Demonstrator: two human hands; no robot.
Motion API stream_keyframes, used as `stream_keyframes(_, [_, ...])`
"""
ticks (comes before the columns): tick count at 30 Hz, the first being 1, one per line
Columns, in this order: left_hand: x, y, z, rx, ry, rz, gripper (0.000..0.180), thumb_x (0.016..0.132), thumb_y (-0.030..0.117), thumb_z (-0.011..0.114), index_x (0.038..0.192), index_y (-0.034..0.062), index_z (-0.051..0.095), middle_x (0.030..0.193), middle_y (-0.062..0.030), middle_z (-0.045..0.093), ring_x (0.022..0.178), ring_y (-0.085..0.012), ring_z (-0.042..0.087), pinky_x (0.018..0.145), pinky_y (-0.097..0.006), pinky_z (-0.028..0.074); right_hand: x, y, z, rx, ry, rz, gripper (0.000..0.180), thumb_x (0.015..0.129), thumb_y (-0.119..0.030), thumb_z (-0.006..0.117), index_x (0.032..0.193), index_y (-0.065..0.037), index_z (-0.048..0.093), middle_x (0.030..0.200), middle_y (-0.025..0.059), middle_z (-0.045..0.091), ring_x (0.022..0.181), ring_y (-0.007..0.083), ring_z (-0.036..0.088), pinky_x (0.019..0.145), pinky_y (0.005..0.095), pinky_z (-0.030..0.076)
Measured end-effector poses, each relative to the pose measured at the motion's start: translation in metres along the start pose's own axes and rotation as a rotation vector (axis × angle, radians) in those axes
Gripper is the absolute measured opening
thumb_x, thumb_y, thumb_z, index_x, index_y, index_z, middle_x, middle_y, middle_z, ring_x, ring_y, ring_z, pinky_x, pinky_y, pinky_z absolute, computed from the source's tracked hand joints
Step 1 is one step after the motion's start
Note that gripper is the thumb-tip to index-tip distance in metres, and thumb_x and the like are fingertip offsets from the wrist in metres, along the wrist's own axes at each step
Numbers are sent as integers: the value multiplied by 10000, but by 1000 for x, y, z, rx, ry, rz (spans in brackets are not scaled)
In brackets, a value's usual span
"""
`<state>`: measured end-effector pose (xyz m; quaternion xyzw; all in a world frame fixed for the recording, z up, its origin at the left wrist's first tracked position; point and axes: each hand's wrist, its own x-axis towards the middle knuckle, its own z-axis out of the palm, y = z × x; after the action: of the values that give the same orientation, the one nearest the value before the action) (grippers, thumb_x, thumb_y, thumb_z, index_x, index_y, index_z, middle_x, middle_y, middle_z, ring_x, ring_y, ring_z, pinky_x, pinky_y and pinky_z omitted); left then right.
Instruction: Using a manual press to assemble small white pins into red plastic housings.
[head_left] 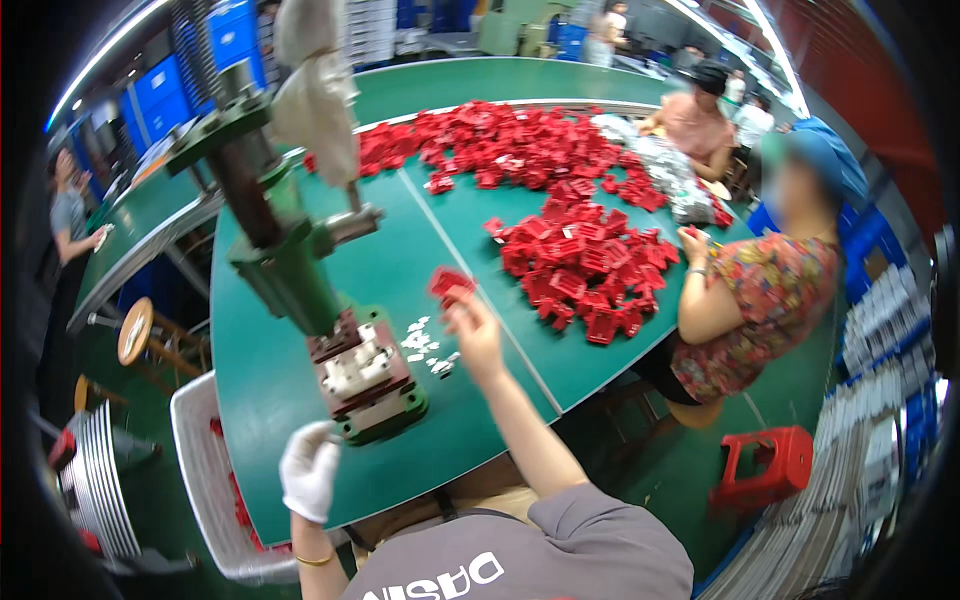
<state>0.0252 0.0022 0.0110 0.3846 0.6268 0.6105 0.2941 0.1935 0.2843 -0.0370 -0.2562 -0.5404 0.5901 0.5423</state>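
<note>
My right hand [474, 336], bare, pinches a red plastic part [450, 286] above the green table. My left hand [310, 472] wears a white glove and is at the table's near edge, beside the base of a green hand press [300, 265]. Its fingers are loosely bent and apart from the thumb, with nothing seen in them. On the press base sits a pale fixture block [357, 368]. Small white pieces [418, 340] lie scattered between the press and my right forearm. A heap of red plastic parts [590, 265] lies to the right.
More red parts [510, 140] are piled along the far side of the green table [290, 480]. A white bin [200, 455] with red parts stands at the left. At the right a co-worker [760, 290] sits by the heap. A red stool [765, 465] stands behind them.
</note>
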Motion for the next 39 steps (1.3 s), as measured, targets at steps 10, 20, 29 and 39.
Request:
stream_keyframes(10, [26,-15,107,-272,-52,-122,389,998,219,441,1324,8,431,1104,-128,613,988,-213,620,897,-334,511,-169,-75,47,-131,-260,-14,506,916,-78,597,1396,-47,441,1282,145,541,953,147,619,788,276,502])
stream_keyframes(20, [11,25,52,-307,-359,-307,478,945,158,435,1400,36,359,984,-142,623,830,-242,678,746,-362,566,-144,-82,37,-151,-198,11,332,928,-154,640,1216,-23,537,876,22,628,730,56,573,679,227,499])
stream_keyframes(29, [25,3,56,-170,-330,-290,463,908,103,457,1363,35,403,946,-37,574,844,-94,529,761,-239,446,-140,-70,41,-101,-571,424,267,930,-138,641,1161,-27,568,950,35,639,839,82,610,749,250,522])
stream_keyframes(39, [8,8,56,105,-355,93,826,619,207,881,1309,28,463,1243,-116,533,1158,-241,556,1015,-368,449,-124,-65,32,158,-370,479,232,941,-158,636,1107,2,607,945,47,675,836,90,641,727,253,535])
